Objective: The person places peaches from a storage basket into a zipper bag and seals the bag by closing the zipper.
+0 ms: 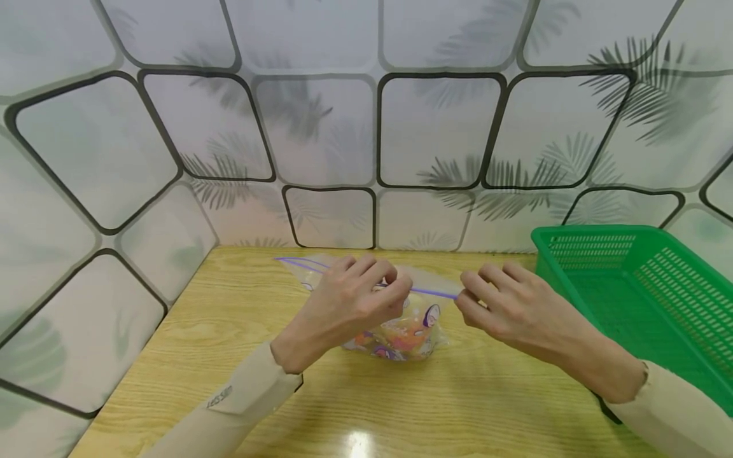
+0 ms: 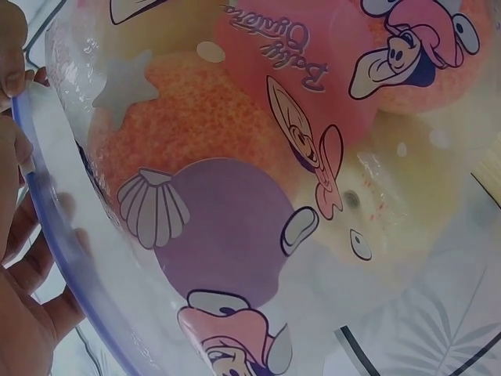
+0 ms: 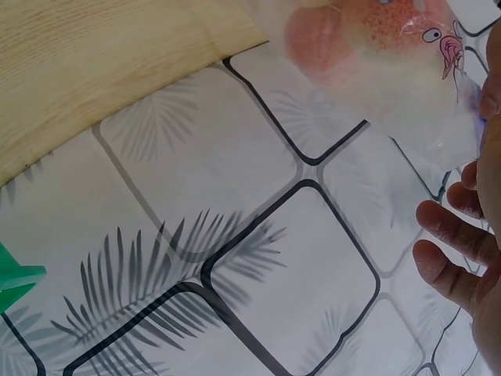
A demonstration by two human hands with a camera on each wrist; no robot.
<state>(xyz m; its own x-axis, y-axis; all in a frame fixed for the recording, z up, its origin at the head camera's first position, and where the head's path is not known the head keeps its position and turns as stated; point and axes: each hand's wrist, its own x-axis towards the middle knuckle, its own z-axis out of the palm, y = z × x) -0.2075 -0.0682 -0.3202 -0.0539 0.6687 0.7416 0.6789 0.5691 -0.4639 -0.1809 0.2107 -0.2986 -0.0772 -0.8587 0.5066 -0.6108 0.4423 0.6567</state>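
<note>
A clear zip bag (image 1: pixel 426 315) printed with cartoon figures hangs over the wooden table, its blue-purple zip strip along the top. Through the plastic, the left wrist view shows rounded orange, pink, purple and pale yellow things (image 2: pixel 223 235); their kind is unclear. My left hand (image 1: pixel 355 292) pinches the zip strip near the middle of the bag's top. At the strip's right end, my right hand (image 1: pixel 509 302) pinches the corner between thumb and forefinger. In the right wrist view, the other fingers (image 3: pixel 446 227) of that hand stand away from the bag.
A green plastic basket (image 1: pixel 578 286) with perforated walls stands on the right, close to my right forearm. The wooden table (image 1: pixel 229 356) ends at a wall covering (image 1: pixel 326 140) with a dark line pattern and leaf prints, which also runs along the left.
</note>
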